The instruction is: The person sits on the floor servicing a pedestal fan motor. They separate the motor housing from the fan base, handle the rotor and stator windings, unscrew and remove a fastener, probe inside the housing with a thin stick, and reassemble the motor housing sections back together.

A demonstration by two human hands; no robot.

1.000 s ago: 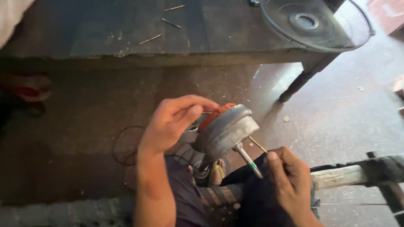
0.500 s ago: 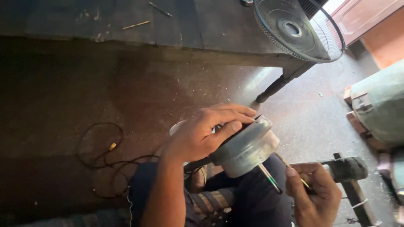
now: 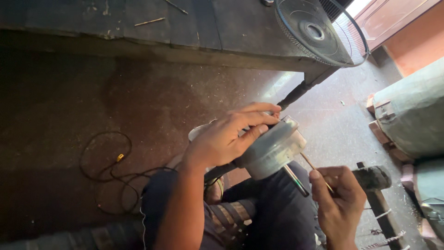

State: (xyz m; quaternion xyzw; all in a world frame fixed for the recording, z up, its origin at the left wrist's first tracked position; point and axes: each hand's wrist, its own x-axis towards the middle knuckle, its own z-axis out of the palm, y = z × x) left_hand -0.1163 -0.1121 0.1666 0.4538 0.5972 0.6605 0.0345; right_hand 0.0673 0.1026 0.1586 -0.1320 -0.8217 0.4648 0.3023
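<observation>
Head view: far left of our grip, a thin black cable [image 3: 108, 173] loops on the dark floor [image 3: 69, 106], a small yellow bit on it. Our left hand [image 3: 224, 139] wraps over the top of a grey round motor housing [image 3: 273, 150], fingers spread and curled on it, thumb along its side, firm hold. The motor sits tilted above our lap, its shaft [image 3: 296, 180] sticking down-right out of the housing, just beside the right hand. Our right hand [image 3: 340, 203] is below and right of the motor, fingers pinched shut on a thin stick [image 3: 309, 162] whose far end touches the housing's edge. Above the grip, a dark wooden bench [image 3: 185, 23] with a round black fan guard [image 3: 319, 30] leaning at its right end. Far right, grey-green sacks [image 3: 411, 111].
</observation>
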